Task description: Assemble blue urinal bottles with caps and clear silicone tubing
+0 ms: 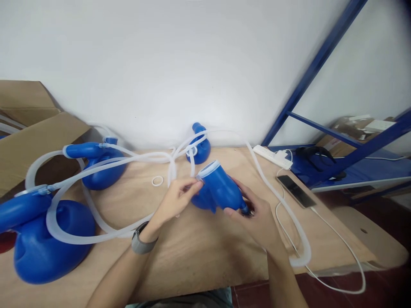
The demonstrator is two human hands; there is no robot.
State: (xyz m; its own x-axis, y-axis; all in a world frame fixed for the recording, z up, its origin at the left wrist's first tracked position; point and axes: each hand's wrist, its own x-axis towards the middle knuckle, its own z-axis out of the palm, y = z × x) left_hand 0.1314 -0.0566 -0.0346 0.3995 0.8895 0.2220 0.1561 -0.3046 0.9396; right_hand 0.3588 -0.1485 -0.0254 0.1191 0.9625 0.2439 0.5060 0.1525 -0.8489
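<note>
Blue plastic wide-necked bottle (226, 188), one: held tilted over the middle of the pale wood-topped counter (192, 256), its mouth turned up and leftward.
Pale translucent rim ring (208, 169): seated around the bottle's mouth. Right hand (252, 210): clamped about the bottle's tapered end. Left hand (180, 196): thumb and fingers set at the near edge of the mouth; whether anything is pinched there cannot be told. Step in hand, as judged: the rim is being fitted or checked. Called for next, it would seem: the tapered end to be held firm while even pressure is applied around the rim. Loose white ring (157, 185), one: laid flat on the counter, left of the bottle, untouched.
</note>
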